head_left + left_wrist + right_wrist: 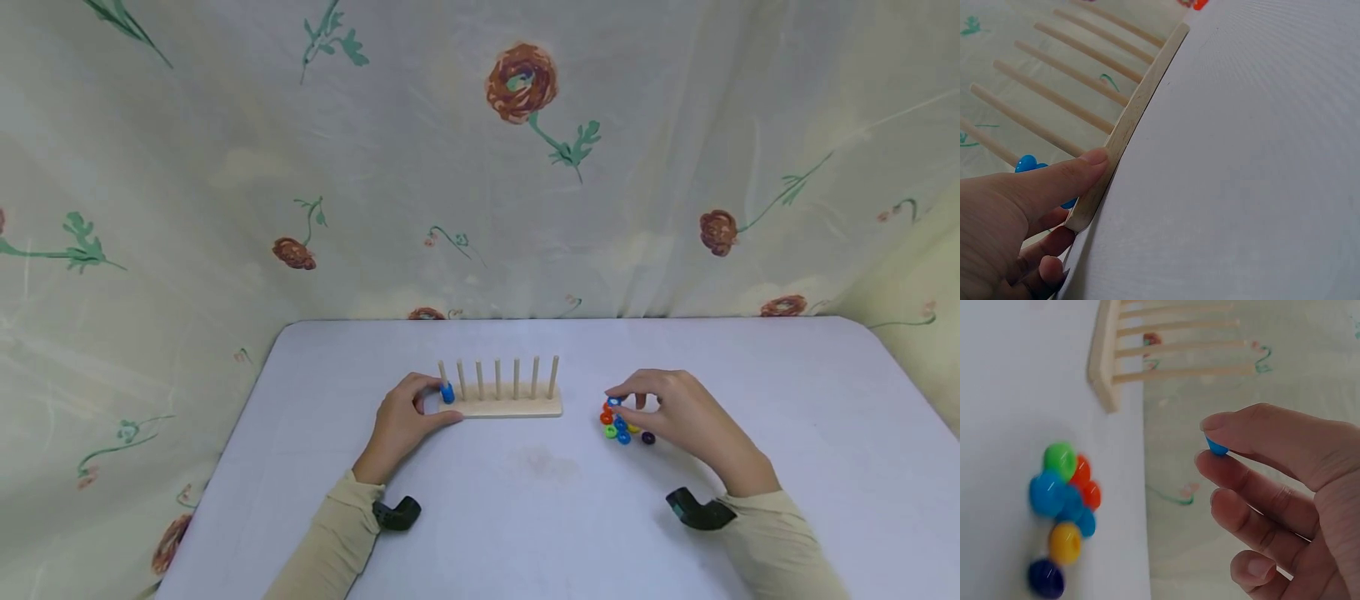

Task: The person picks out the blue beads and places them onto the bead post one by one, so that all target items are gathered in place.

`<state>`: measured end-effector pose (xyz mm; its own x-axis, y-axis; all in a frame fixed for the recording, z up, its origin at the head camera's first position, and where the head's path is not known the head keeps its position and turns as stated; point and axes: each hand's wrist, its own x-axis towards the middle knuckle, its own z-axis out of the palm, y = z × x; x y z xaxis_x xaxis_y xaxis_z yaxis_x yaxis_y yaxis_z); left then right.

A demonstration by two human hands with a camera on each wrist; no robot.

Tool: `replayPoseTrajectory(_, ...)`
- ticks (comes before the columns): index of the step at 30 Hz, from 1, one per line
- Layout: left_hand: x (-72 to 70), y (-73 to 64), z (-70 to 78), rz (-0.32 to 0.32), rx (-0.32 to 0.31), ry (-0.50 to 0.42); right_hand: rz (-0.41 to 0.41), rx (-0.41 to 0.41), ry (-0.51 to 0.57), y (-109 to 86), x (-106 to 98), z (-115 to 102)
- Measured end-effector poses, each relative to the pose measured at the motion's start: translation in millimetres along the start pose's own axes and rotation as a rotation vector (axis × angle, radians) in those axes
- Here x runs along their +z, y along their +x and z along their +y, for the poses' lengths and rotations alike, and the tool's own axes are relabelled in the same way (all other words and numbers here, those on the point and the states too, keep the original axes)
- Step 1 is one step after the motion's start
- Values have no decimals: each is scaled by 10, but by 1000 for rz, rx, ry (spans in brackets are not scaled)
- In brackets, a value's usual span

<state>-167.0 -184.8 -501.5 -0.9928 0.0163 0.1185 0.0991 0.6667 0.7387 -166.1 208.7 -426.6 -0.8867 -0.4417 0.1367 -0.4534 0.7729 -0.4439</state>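
Observation:
A wooden peg stand (517, 408) with a row of upright pegs is on the table. My left hand (401, 427) grips its left end, thumb (1093, 156) along the front edge of the base and fingers around behind. Blue beads (447, 394) are threaded on the leftmost peg, partly hidden by the thumb in the left wrist view. Between thumb and index fingertip, my right hand (678, 412) pinches a blue bead (1217, 447), raised above the table beside a small heap of beads. The other right fingers are loosely bent.
The heap holds a green bead (1060, 461), a yellow bead (1065, 544), a dark purple bead (1046, 578), and several blue and red ones, to the right of the stand. A flower-patterned curtain (615, 208) hangs behind the white table (540, 533).

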Motion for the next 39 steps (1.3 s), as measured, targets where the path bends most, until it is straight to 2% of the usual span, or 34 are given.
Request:
replayPoseTrajectory(5, -4, 2, -3, 3, -5, -8, 26, -32, 46, 179, -4, -195)
replayPoseTrajectory(12, 1, 7, -23, -4, 4, -1, 132, -131, 115, 419, 42, -472)
replayPoseTrajectory(17, 0, 10, -32, -5, -3, 4, 154, -169, 166, 604, 106, -707)
replayPoseTrajectory(24, 9, 23, -19, -5, -18, 9, 163, -201, 202, 843, 251, -983)
replayPoseTrajectory(34, 19, 36, -47, 9, -3, 17, 181, -216, 244, 1084, 548, -1230)
replayPoseTrajectory(39, 14, 28, -47, 12, 12, 14, 230, -255, 232, 1184, 667, -1345)
